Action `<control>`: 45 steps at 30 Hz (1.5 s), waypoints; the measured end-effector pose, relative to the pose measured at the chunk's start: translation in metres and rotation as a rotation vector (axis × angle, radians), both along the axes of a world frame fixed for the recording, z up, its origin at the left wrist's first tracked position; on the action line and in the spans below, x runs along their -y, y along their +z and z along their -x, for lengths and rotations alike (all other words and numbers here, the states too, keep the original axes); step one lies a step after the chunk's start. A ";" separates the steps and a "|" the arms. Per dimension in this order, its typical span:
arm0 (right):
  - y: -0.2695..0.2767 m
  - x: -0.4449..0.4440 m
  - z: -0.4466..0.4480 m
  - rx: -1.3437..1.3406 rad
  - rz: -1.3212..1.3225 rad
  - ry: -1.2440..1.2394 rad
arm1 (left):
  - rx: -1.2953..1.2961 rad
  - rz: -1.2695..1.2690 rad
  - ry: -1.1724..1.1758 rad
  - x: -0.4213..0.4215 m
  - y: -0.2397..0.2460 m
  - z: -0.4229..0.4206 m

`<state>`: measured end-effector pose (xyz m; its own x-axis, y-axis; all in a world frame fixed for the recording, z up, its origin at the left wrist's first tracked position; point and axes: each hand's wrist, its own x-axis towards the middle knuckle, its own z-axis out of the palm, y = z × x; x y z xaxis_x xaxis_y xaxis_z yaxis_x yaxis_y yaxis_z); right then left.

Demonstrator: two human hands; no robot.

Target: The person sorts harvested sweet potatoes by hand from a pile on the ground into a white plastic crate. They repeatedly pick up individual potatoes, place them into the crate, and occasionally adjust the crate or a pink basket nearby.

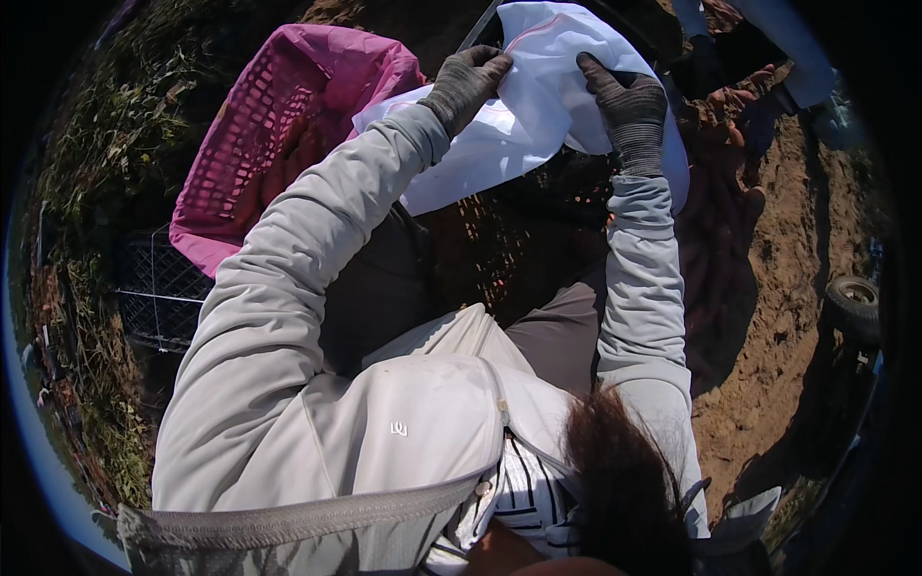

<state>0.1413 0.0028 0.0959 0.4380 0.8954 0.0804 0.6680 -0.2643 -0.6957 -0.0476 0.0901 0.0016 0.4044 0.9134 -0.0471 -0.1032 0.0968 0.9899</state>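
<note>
My left hand (472,83), in a dark knit glove, pinches the edge of a thin white plastic or fabric liner (468,173) with a red line along its hem. To the right, my gloved right hand (630,104) is against the same liner, thumb held apart. Its fingertips are partly lost in the folds, so its grip is unclear. The liner drapes over a dark crate (555,180), most of which is hidden. Left of my left hand stands a basket lined with pink material (360,65), its openwork wall showing. Reddish tubers (292,155), likely sweet potatoes, lie inside it.
A black mesh crate (166,288) tied with white string sits at left, beside leafy vines (130,144). More tubers (720,209) lie in shadow on the soil (778,288) at right. A co-worker's sleeve (781,36) shows at upper right. A vehicle wheel (855,306) stands far right.
</note>
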 end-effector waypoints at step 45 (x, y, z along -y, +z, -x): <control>-0.083 -0.016 -0.036 -0.388 -0.391 0.085 | -0.826 -0.708 -0.071 -0.022 0.003 0.005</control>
<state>0.1773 0.0183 0.0131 0.4295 0.8645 0.2609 0.3513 0.1062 -0.9302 -0.0524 0.1125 0.0042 0.5424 0.8163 0.1985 0.6029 -0.5428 0.5848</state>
